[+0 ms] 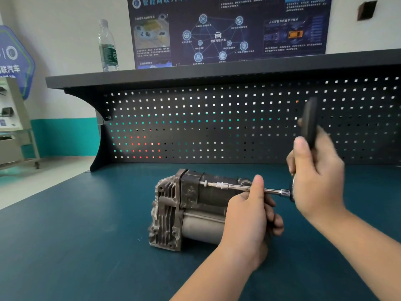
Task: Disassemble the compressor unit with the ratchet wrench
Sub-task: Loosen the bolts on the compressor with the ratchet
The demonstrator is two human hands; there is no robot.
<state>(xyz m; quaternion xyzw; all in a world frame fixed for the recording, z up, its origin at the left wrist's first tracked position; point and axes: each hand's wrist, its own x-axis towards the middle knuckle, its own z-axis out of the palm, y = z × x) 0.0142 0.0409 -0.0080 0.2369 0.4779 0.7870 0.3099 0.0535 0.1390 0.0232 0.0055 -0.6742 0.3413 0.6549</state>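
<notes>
Compressor unit [191, 209] mid-bench, left hand [249, 216] fingers pinching extension bar [249, 187], right hand [314, 170] gripping ratchet wrench [309, 124]

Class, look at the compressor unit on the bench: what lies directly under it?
The compressor unit lies on the blue-green bench mat. The left hand covers its near right end, so what lies beneath that part cannot be seen.

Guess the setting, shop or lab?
Likely an automotive training workshop: dark perforated metal pegboard behind the teal-topped workbench, blue connected-car technology wall poster, grey finned metal compressor unit under a ratchet wrench.
</notes>
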